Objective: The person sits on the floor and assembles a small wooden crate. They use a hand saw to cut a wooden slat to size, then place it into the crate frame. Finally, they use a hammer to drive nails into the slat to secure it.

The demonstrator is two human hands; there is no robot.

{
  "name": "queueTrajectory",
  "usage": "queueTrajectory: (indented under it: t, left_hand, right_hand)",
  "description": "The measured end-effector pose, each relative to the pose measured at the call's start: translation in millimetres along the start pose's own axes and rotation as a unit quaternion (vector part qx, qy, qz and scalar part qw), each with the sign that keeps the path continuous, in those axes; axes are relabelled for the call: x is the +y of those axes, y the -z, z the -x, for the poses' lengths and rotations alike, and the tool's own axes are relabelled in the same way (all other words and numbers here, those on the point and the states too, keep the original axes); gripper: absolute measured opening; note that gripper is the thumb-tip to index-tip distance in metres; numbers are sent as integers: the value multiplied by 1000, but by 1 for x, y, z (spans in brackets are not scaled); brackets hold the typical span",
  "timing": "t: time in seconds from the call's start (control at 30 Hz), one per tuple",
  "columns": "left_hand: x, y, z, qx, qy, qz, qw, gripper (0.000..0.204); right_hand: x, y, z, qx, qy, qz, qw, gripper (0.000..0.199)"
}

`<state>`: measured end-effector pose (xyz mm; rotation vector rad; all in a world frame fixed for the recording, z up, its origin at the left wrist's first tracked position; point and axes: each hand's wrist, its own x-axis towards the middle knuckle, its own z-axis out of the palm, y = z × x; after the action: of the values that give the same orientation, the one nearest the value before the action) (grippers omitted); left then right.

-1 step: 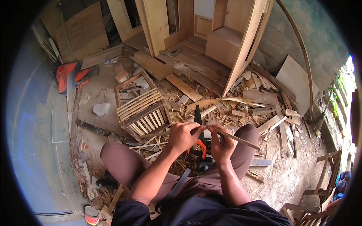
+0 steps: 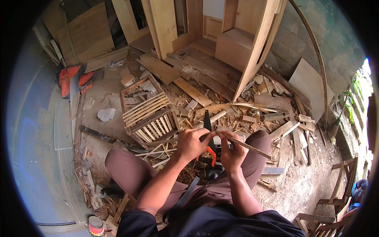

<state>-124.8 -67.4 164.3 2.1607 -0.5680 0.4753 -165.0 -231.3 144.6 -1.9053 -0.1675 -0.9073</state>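
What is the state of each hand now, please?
Left hand: fingers curled at the strip's end; grip cannot be told.
Right hand: closed, holding the strip.

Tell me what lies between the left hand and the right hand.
In the head view, a thin wooden strip reaches between the fingertips of the left hand and right hand; below that, the saw's orange handle shows between them.

Apparently no discernible change.

Floor [image 2: 302, 183]: dusty around me
Slatted crate [image 2: 145, 108]: ahead, to my left
Pale chunk [image 2: 106, 115]: left of the crate
Wood scraps [image 2: 281, 130]: strewn widely
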Motion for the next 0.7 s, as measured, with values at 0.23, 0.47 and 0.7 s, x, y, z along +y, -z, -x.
queueTrajectory:
  t: [0.23,0.47,0.7]
  left_hand:
    - [5,-7,0,17,-3,-91,996,22]
    - [-9,-2,-4,1,-3,52,999,22]
    - [-1,8,-10,-68,37,197,977,31]
  right_hand:
    - [2,-5,2,-12,60,54,997,22]
    - [-2,2,-16,-17,-330,-346,878,16]
    - [10,27,-33,-120,-480,-567,659,16]
